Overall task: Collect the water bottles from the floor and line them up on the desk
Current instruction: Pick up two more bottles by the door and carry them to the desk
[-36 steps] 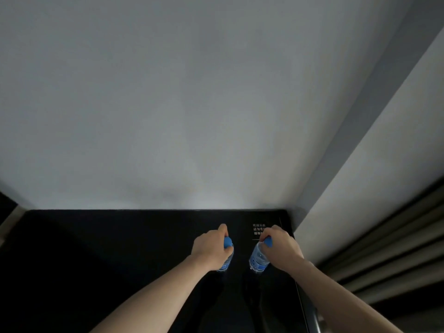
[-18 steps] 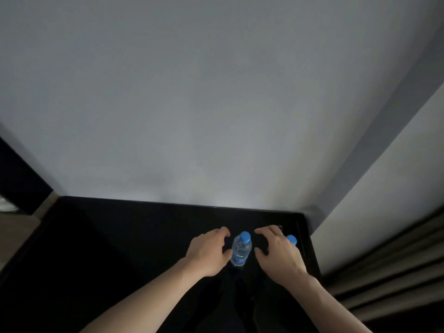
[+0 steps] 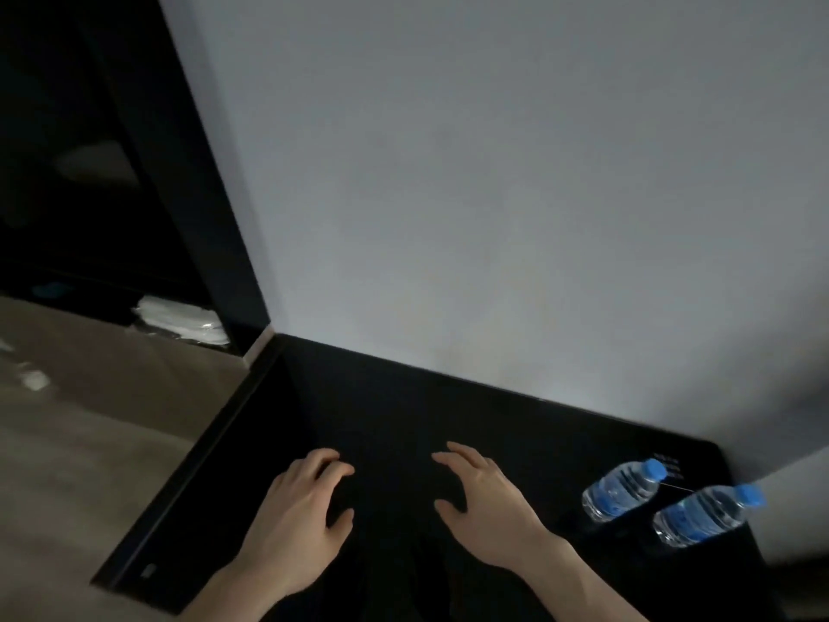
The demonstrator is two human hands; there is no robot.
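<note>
Two clear plastic water bottles with blue caps stand upright and just beside each other at the far right end of the black glossy desk (image 3: 403,424), near the pale grey wall (image 3: 493,195): the nearer-in bottle (image 3: 621,491) and the outer bottle (image 3: 704,516). Neither is touched by anything.

Both hands hover low over the middle of the desk, palms down, well to the left of the bottles. The left hand (image 3: 298,509) has its fingers loosely spread and a little bent, holding nothing; the right hand (image 3: 482,500) is the same, fingers splayed forward and empty. The right hand is the nearer one to the bottles.

Off the desk's left edge lies the beige carpeted floor (image 3: 89,442), where some pale blurred things sit, too smeared to name. If more bottles remain, I would guess they lie that way, down and left, closer to the left hand.
</note>
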